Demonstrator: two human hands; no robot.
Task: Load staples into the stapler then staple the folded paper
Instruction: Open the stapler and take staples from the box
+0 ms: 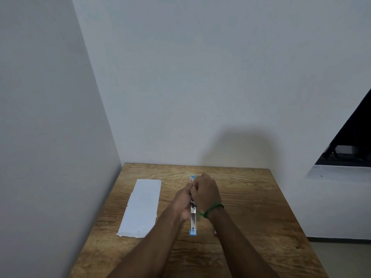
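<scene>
Together, both hands are working at the middle of the tabletop (251, 207), closing in from either side on a long, opened-out stapler (193, 219). The left hand (181, 203) is curling its fingers around the stapler's left side, gripping it. The right hand (205, 192) is lying over the far half of the stapler with its fingers bent down onto it; what it is pinching underneath cannot be told. A green beaded bracelet (212, 209) is circling the right wrist. The stapler is lying lengthwise, running away from the person, with a silvery metal strip showing between the wrists, a light-blue end (193, 233) pointing toward the person and another blue tip (193, 177) peeking out beyond the right hand's knuckles. Staples cannot be made out. The folded paper (141, 207), a long white strip with a ragged near edge, is lying flat to the left of the hands, apart from them. Pale walls are meeting in a corner behind the tabletop.
</scene>
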